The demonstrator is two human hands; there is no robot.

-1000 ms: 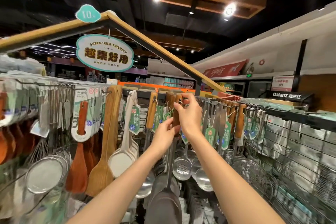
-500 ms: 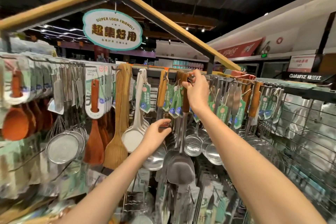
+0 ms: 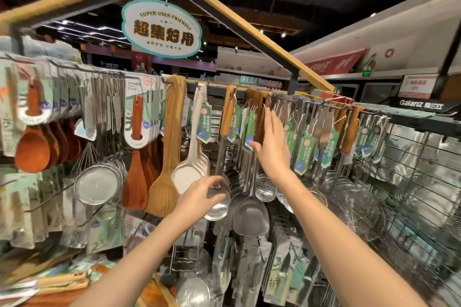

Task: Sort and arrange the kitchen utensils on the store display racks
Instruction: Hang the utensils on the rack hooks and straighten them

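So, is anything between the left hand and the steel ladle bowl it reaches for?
Nothing visible. The left hand is already at the round steel ladle bowl, fingers spread over its left edge. The dark turner hangs to the right, out of the way.

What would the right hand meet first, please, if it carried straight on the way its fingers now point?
Most likely the dark wooden handle hanging on the rack; the right hand is open and its fingertips already overlap it, though depth is unclear.
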